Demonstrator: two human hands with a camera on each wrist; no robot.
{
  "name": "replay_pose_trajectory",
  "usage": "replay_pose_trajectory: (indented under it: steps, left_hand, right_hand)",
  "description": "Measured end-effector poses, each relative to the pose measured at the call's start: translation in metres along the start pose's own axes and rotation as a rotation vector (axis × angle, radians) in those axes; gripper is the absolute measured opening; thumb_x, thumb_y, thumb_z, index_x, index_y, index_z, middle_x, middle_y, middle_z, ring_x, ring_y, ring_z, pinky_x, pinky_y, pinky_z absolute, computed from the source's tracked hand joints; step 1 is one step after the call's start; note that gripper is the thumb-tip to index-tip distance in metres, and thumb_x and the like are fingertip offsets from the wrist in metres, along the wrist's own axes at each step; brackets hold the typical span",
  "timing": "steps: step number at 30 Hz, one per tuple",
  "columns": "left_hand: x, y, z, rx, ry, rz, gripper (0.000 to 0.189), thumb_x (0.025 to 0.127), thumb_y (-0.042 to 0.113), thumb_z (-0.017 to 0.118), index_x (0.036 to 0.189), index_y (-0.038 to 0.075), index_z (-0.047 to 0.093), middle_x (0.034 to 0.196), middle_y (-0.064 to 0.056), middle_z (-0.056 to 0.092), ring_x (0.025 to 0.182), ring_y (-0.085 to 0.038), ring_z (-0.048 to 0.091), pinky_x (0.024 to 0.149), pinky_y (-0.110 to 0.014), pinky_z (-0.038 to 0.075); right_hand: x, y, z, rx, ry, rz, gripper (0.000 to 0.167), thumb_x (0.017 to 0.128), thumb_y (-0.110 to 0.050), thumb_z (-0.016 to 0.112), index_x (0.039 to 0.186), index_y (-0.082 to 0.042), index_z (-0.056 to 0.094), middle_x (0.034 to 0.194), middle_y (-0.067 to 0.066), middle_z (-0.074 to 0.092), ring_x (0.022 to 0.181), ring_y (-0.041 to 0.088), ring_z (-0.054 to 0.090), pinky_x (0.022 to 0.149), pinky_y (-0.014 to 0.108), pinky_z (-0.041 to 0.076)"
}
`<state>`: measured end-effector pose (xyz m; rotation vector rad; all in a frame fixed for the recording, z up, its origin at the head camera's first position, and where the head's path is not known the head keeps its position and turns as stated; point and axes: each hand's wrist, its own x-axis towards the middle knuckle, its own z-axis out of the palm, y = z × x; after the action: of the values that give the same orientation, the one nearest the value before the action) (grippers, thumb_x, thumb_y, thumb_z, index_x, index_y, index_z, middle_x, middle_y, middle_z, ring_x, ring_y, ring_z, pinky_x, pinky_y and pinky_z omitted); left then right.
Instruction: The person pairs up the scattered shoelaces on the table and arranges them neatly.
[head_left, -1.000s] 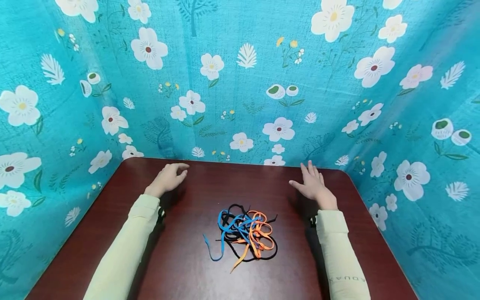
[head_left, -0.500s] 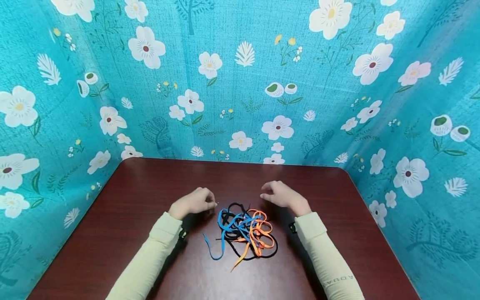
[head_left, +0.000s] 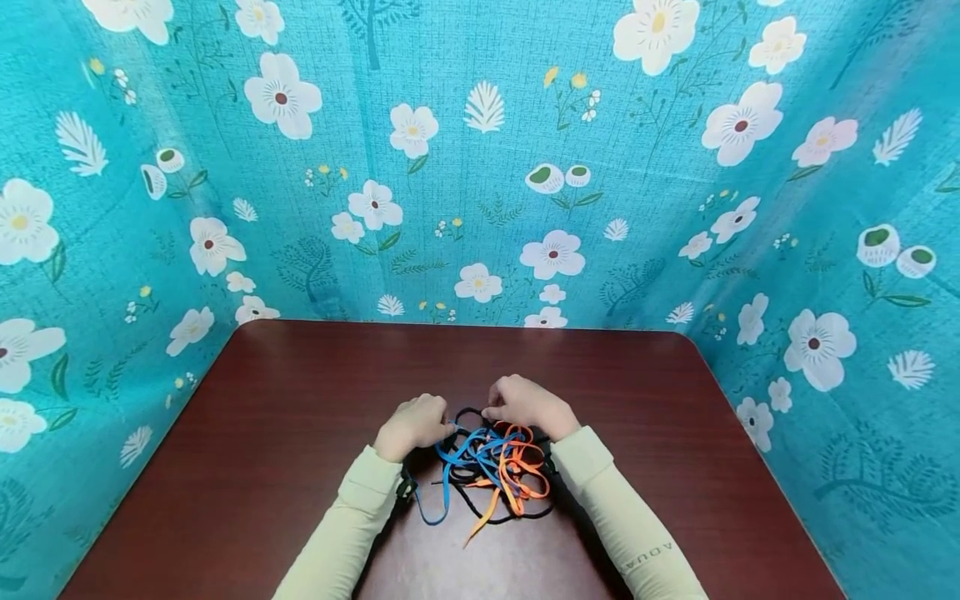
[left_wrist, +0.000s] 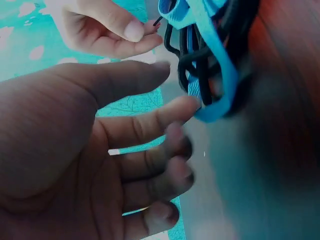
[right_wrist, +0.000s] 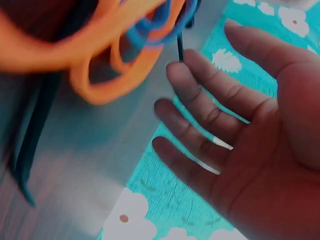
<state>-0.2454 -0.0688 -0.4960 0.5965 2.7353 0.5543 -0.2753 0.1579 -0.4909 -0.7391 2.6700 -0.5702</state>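
A tangle of shoelaces lies on the table under my hands. It holds a blue shoelace, an orange shoelace and black shoelace strands. At the pile's left edge is my left hand; the index fingertip reaches a blue and black loop in the left wrist view, with the thumb apart from it. My right hand is over the pile's far right side. In the right wrist view its fingers are loosely bent, a thin black lace end is at the fingertips, and the thumb stands away.
The dark red-brown table has rounded far corners. A turquoise floral curtain stands behind it and along both sides. Both sleeved forearms reach in from the near edge, with a dark band at each wrist.
Both hands have come inward and nearer, from the table's far part to the shoelace pile. The pile appears to lie in the same place.
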Motion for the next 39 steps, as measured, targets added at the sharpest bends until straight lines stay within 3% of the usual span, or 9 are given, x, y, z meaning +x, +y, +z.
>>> replay_pose_trajectory:
  steps: [3, 7, 12, 16, 21, 25, 32, 36, 39]
  left_hand:
    - [0.006, 0.003, 0.003, 0.039, 0.026, -0.043, 0.045, 0.097, 0.03, 0.07, 0.058, 0.016, 0.052, 0.052, 0.004, 0.041, 0.049, -0.014, 0.045, 0.049, -0.03, 0.035]
    - [0.013, 0.006, 0.005, 0.061, 0.012, -0.076, 0.046, 0.096, 0.033, 0.071, 0.058, 0.016, 0.05, 0.053, 0.003, 0.04, 0.05, -0.014, 0.046, 0.051, -0.031, 0.036]
    - [0.016, 0.007, 0.005, 0.049, -0.012, -0.069, 0.04, 0.092, 0.028, 0.076, 0.062, 0.015, 0.052, 0.057, 0.002, 0.043, 0.053, -0.015, 0.046, 0.054, -0.032, 0.037]
    - [0.015, 0.007, 0.002, 0.003, -0.026, -0.051, 0.038, 0.091, 0.016, 0.073, 0.063, 0.014, 0.049, 0.057, 0.002, 0.039, 0.052, -0.015, 0.037, 0.053, -0.032, 0.033]
    - [0.009, 0.006, -0.007, -0.062, -0.021, -0.013, 0.045, 0.088, 0.003, 0.065, 0.053, 0.018, 0.041, 0.052, 0.005, 0.028, 0.053, -0.013, 0.023, 0.052, -0.03, 0.026]
    - [0.001, 0.007, -0.016, -0.11, -0.019, 0.024, 0.043, 0.089, 0.002, 0.064, 0.053, 0.018, 0.046, 0.053, 0.005, 0.032, 0.055, -0.013, 0.028, 0.055, -0.03, 0.03]
    - [-0.014, 0.009, -0.034, -0.233, -0.024, 0.133, 0.01, 0.09, 0.001, 0.068, 0.083, 0.008, 0.07, 0.073, 0.002, 0.059, 0.063, -0.012, 0.05, 0.063, -0.028, 0.044]
    - [-0.021, 0.01, -0.044, -0.318, -0.024, 0.213, 0.008, 0.09, -0.002, 0.065, 0.095, 0.0, 0.07, 0.072, -0.001, 0.06, 0.061, -0.011, 0.047, 0.061, -0.027, 0.042]
    - [-0.025, 0.01, -0.05, -0.36, -0.004, 0.254, 0.011, 0.089, -0.002, 0.062, 0.097, 0.001, 0.069, 0.073, 0.0, 0.06, 0.06, -0.011, 0.044, 0.061, -0.026, 0.04]
  right_hand:
    - [0.001, -0.007, 0.005, -0.056, -0.012, 0.023, 0.019, 0.095, -0.03, 0.073, 0.085, -0.014, 0.075, 0.066, -0.006, 0.063, 0.056, 0.01, 0.056, 0.057, 0.027, 0.047]
    - [0.004, -0.01, 0.012, -0.119, -0.01, 0.013, 0.02, 0.093, -0.031, 0.076, 0.079, -0.017, 0.072, 0.064, -0.009, 0.06, 0.054, 0.008, 0.054, 0.055, 0.024, 0.045]
    - [0.006, -0.01, 0.016, -0.148, -0.006, -0.035, 0.028, 0.094, -0.024, 0.075, 0.068, -0.016, 0.065, 0.055, -0.008, 0.047, 0.049, 0.009, 0.042, 0.053, 0.025, 0.036]
    - [0.004, -0.008, 0.015, -0.131, 0.006, -0.04, 0.027, 0.094, -0.019, 0.073, 0.069, -0.016, 0.065, 0.057, -0.007, 0.046, 0.054, 0.01, 0.042, 0.056, 0.026, 0.037]
    - [-0.004, -0.006, 0.009, -0.045, 0.018, -0.016, 0.017, 0.097, -0.016, 0.069, 0.08, -0.014, 0.07, 0.064, -0.005, 0.056, 0.058, 0.012, 0.05, 0.06, 0.028, 0.042]
    - [-0.012, -0.006, 0.002, 0.072, 0.035, -0.026, 0.01, 0.098, -0.012, 0.066, 0.09, -0.009, 0.072, 0.07, -0.003, 0.06, 0.055, 0.011, 0.052, 0.06, 0.029, 0.045]
    - [-0.032, -0.007, -0.017, 0.212, 0.113, -0.083, 0.009, 0.096, -0.003, 0.064, 0.1, -0.003, 0.072, 0.084, 0.007, 0.07, 0.061, 0.01, 0.053, 0.064, 0.026, 0.048]
    - [-0.045, -0.008, -0.031, 0.243, 0.157, -0.102, 0.011, 0.096, -0.003, 0.064, 0.099, -0.01, 0.072, 0.088, 0.006, 0.072, 0.067, 0.012, 0.056, 0.065, 0.027, 0.049]
    - [-0.057, -0.009, -0.04, 0.247, 0.184, -0.095, 0.01, 0.097, -0.006, 0.065, 0.099, -0.012, 0.072, 0.088, 0.001, 0.07, 0.071, 0.013, 0.057, 0.067, 0.028, 0.05]
